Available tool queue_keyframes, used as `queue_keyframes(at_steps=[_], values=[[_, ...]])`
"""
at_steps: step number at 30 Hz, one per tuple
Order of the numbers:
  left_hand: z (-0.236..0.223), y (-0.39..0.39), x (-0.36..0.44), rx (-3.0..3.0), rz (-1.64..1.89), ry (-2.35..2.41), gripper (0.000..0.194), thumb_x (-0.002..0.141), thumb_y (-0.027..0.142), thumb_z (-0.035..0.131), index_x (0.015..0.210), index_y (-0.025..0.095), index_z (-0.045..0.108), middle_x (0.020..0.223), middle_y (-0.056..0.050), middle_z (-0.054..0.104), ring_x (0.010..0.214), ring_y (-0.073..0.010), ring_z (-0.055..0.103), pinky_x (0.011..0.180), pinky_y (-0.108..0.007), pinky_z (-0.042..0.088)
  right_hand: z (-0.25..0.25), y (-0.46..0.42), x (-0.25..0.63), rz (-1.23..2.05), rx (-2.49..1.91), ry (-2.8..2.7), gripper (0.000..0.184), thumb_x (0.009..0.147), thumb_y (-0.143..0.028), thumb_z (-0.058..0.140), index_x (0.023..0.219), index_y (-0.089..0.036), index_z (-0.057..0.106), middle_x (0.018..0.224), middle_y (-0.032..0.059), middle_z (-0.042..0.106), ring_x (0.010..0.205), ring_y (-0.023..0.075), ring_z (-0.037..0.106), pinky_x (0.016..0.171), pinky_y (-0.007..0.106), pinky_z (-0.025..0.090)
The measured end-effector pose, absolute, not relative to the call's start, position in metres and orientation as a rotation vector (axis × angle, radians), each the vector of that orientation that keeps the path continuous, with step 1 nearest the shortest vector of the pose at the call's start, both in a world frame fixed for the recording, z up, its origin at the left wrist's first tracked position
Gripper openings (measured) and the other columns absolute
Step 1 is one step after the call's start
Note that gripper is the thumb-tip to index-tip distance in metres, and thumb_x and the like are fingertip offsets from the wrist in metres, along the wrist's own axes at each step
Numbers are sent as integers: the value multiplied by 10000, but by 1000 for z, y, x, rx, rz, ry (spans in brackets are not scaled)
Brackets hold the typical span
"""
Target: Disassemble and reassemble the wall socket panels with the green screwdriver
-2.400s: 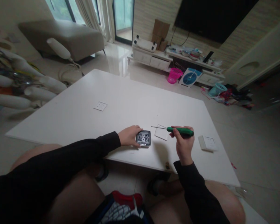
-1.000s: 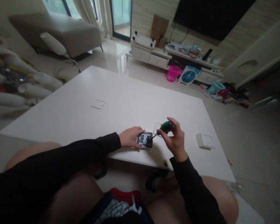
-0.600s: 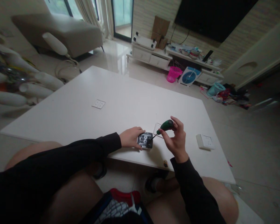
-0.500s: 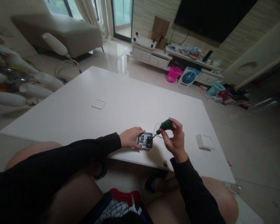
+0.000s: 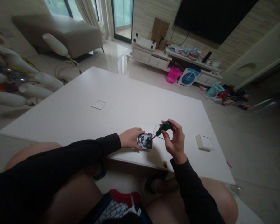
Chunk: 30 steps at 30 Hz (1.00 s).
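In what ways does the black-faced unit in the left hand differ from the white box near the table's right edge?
The black-faced unit shows a dark, detailed face; the white box has a pale face with small marks. The left hand grips the black-faced unit, while no hand touches the white box. Both are on the white table.

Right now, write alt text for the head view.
The right hand holds a green-handled screwdriver to a square, black-faced unit that the left hand grips on a white table. A white plate lies farther off; a white box sits to the right.
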<state>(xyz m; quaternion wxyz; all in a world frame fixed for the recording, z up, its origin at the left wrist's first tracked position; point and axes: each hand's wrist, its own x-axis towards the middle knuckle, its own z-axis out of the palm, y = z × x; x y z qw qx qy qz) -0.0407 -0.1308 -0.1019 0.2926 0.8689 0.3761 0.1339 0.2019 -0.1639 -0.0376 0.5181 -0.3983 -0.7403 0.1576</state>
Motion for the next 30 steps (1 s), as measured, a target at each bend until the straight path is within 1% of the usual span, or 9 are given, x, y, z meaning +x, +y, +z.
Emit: queue_keyframes(at_steps=[2, 3, 7, 9, 14, 18, 20, 24, 30], values=[[-101, -131, -41, 2313, 371, 989, 847, 640, 535, 935, 1339, 166, 628, 1195, -138, 670, 1095, -332, 650, 967, -426, 524, -40, -165, 202, 457, -922, -1789, 575, 976, -135, 609, 1499, -325, 467, 1366, 112, 671, 1123, 265, 719, 965, 520, 594], [-101, -131, -41, 2311, 378, 981, 835, 645, 531, 932, 1334, 168, 630, 1190, -135, 671, 1092, -330, 650, 966, -426, 524, -40, -164, 203, 451, -904, -1795, 574, 971, -137, 620, 1494, -323, 472, 1369, 116, 665, 1128, 269, 715, 966, 527, 591], [-99, -131, -41, 2304, 368, 984, 849, 633, 514, 940, 1341, 165, 628, 1196, -135, 672, 1105, -331, 647, 975, -423, 520, -34, -162, 201, 204, -902, -1773, 549, 863, -176, 805, 1353, -333, 613, 1130, 58, 676, 982, 242, 686, 820, 438, 600], [-98, -131, -41, 2300, 348, 998, 866, 626, 509, 946, 1352, 164, 623, 1210, -137, 669, 1116, -332, 646, 987, -418, 516, -30, -162, 200, 157, -909, -1769, 519, 860, -169, 807, 1325, -329, 641, 1056, 42, 673, 916, 225, 673, 765, 405, 588], [-99, -131, -41, 2299, 340, 1010, 891, 634, 507, 946, 1380, 161, 604, 1239, -143, 661, 1153, -338, 639, 1013, -419, 508, -26, -165, 202, 280, -915, -1786, 491, 941, -152, 659, 1403, -301, 586, 1184, 82, 710, 1027, 248, 697, 884, 465, 580], [-102, -131, -42, 2307, 356, 1002, 901, 630, 525, 946, 1382, 164, 603, 1239, -143, 661, 1141, -339, 642, 1000, -429, 517, -27, -163, 203, 159, -942, -1738, 420, 868, -188, 792, 1257, -301, 681, 1056, 49, 680, 940, 231, 681, 796, 410, 580], [-103, -131, -42, 2306, 363, 1009, 920, 624, 529, 949, 1391, 163, 597, 1240, -145, 661, 1142, -346, 642, 1002, -441, 520, -27, -163, 203, 174, -940, -1710, 434, 871, -176, 788, 1272, -298, 674, 1046, 48, 694, 916, 225, 688, 789, 407, 579], [-103, -131, -42, 2299, 356, 1009, 935, 609, 535, 956, 1383, 147, 606, 1236, -153, 667, 1145, -357, 641, 1004, -460, 525, -27, -165, 202, 332, -926, -1719, 468, 944, -171, 668, 1391, -287, 595, 1217, 95, 717, 1014, 250, 713, 881, 470, 583], [-101, -131, -42, 2300, 344, 1001, 902, 629, 513, 949, 1383, 155, 605, 1254, -151, 658, 1154, -345, 639, 1017, -445, 517, -28, -164, 202, 195, -917, -1707, 426, 855, -186, 791, 1250, -303, 681, 1048, 43, 682, 930, 230, 679, 784, 411, 578]])
